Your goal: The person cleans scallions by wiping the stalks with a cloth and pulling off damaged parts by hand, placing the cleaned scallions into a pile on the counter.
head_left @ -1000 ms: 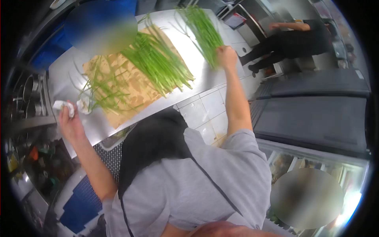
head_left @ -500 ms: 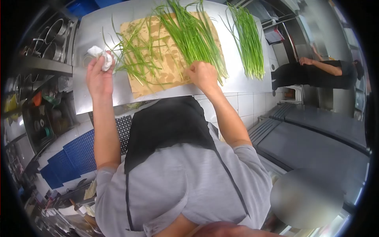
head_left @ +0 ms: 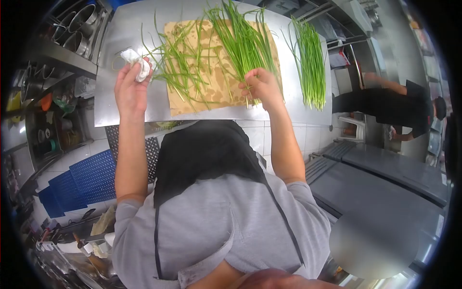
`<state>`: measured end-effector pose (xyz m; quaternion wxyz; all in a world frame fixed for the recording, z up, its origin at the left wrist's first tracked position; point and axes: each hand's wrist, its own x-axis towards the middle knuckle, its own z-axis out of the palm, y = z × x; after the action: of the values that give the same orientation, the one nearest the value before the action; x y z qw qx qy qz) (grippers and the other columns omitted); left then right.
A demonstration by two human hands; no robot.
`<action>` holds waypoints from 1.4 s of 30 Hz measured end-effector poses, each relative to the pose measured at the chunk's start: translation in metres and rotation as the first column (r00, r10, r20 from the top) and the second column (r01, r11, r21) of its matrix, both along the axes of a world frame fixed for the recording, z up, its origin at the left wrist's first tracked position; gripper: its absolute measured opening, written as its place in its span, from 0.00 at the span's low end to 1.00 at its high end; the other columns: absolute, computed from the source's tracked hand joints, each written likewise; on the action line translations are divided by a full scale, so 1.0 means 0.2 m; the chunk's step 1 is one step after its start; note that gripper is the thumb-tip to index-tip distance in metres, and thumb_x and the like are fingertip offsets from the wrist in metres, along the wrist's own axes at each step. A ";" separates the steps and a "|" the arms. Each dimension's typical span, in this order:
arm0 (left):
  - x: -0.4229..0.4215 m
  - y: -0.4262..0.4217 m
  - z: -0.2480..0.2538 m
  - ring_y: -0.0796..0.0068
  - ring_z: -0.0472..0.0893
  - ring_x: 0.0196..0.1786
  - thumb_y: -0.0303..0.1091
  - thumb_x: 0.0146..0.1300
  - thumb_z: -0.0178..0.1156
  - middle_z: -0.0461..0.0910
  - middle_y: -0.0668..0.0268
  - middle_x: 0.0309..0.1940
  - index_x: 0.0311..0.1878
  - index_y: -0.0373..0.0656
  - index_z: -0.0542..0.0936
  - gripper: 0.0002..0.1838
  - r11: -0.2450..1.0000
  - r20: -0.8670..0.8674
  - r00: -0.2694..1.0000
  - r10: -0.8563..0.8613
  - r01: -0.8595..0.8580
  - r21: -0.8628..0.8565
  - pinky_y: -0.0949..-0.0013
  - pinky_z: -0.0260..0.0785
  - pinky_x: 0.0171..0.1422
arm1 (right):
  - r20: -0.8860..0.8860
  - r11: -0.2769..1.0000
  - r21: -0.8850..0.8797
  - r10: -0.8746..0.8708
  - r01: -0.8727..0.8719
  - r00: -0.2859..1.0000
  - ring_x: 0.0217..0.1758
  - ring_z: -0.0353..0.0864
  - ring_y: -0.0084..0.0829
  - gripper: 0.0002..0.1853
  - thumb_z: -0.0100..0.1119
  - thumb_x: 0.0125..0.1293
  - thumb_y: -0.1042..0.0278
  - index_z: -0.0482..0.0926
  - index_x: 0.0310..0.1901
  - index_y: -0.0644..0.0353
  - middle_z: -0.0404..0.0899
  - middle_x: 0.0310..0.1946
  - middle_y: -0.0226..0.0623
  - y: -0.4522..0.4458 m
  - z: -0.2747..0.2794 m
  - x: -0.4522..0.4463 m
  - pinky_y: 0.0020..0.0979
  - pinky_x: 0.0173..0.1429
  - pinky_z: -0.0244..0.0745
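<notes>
My left hand [head_left: 131, 91] is closed on a crumpled white cloth [head_left: 136, 63] over the left part of the metal table. At the lower end of the middle bunch of green stalks [head_left: 240, 43], my right hand [head_left: 263, 88] has its fingers curled around some stalks. That bunch lies on damp brown paper [head_left: 211, 62]. Loose, scattered stalks [head_left: 185, 62] cover the paper's left side and reach past its edge. A neat separate bunch [head_left: 310, 65] rests on bare metal to the right.
The metal table [head_left: 156, 108] ends just in front of me. Pots [head_left: 83, 19] stand on a shelf at left. A person in black [head_left: 402, 106] is beyond the table at right. Grey lids [head_left: 370, 188] lie at lower right.
My right hand has left the separate right bunch and come to the middle bunch, where its fingers now close on stalks. My left hand keeps the white cloth. The camera view has turned.
</notes>
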<state>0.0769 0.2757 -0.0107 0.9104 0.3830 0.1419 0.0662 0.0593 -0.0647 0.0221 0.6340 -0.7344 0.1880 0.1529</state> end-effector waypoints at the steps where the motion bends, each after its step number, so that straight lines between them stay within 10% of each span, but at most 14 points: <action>1: 0.00 0.00 -0.01 0.59 0.82 0.52 0.22 0.65 0.59 0.80 0.51 0.50 0.51 0.37 0.70 0.13 1.000 -0.010 1.000 -0.003 0.003 0.000 0.61 0.79 0.53 | -0.038 1.000 0.013 -0.003 0.004 0.999 0.24 0.80 0.24 0.09 0.59 0.67 0.70 0.76 0.44 0.66 0.84 0.31 0.42 -0.01 -0.02 -0.01 0.25 0.26 0.74; 9: 0.00 -0.03 -0.03 0.60 0.83 0.51 0.22 0.66 0.59 0.80 0.50 0.49 0.50 0.37 0.70 0.12 0.999 -0.038 0.999 -0.033 0.033 -0.004 0.61 0.79 0.53 | -0.133 0.981 0.169 -0.071 0.093 0.989 0.24 0.81 0.27 0.13 0.61 0.65 0.73 0.76 0.48 0.70 0.84 0.31 0.44 -0.09 -0.07 -0.03 0.27 0.27 0.77; 12: -0.01 -0.04 -0.03 0.59 0.83 0.52 0.23 0.66 0.59 0.80 0.50 0.49 0.50 0.37 0.70 0.12 0.998 -0.051 0.997 -0.058 0.059 0.011 0.62 0.80 0.52 | -0.074 0.982 -0.171 0.068 -0.080 0.995 0.25 0.82 0.26 0.10 0.61 0.60 0.77 0.78 0.43 0.70 0.84 0.29 0.43 -0.08 -0.05 -0.05 0.26 0.29 0.78; 18: -0.01 -0.09 0.01 0.60 0.83 0.50 0.23 0.64 0.60 0.80 0.48 0.49 0.48 0.38 0.71 0.11 0.979 -0.076 0.977 -0.202 0.204 0.027 0.63 0.79 0.50 | 0.075 0.988 -0.123 0.105 -0.095 0.992 0.26 0.83 0.24 0.06 0.64 0.58 0.77 0.80 0.36 0.69 0.85 0.29 0.41 -0.03 0.13 0.00 0.23 0.29 0.77; 27: -0.04 -0.27 0.02 0.68 0.83 0.37 0.39 0.68 0.58 0.83 0.56 0.34 0.44 0.40 0.75 0.12 0.860 -0.111 0.859 -0.500 0.477 -0.180 0.67 0.75 0.36 | 0.099 0.994 0.016 0.105 -0.107 0.990 0.29 0.83 0.24 0.09 0.63 0.64 0.71 0.78 0.41 0.65 0.85 0.31 0.39 0.12 0.15 0.02 0.24 0.31 0.76; 32: -0.08 -0.40 0.07 0.81 0.80 0.26 0.37 0.68 0.60 0.77 0.72 0.26 0.41 0.45 0.79 0.07 0.714 -0.192 0.724 -0.662 0.688 0.132 0.79 0.69 0.28 | 0.130 0.991 0.084 0.092 -0.104 0.987 0.26 0.81 0.21 0.08 0.65 0.62 0.73 0.79 0.40 0.67 0.85 0.28 0.39 0.22 0.12 0.01 0.22 0.27 0.74; 42: -0.10 -0.55 0.01 0.81 0.79 0.26 0.34 0.69 0.59 0.79 0.71 0.26 0.46 0.38 0.81 0.10 0.782 -0.282 0.783 -0.554 0.606 0.146 0.77 0.70 0.31 | 0.140 0.989 0.111 0.077 -0.093 0.987 0.26 0.81 0.22 0.08 0.63 0.64 0.72 0.78 0.40 0.68 0.85 0.28 0.41 0.32 0.10 -0.04 0.24 0.27 0.75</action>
<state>0.0563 0.1649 -0.0088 0.8137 0.5149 0.1095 -0.2463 0.0518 -0.0007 0.0430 0.6803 -0.7118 0.1037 0.1406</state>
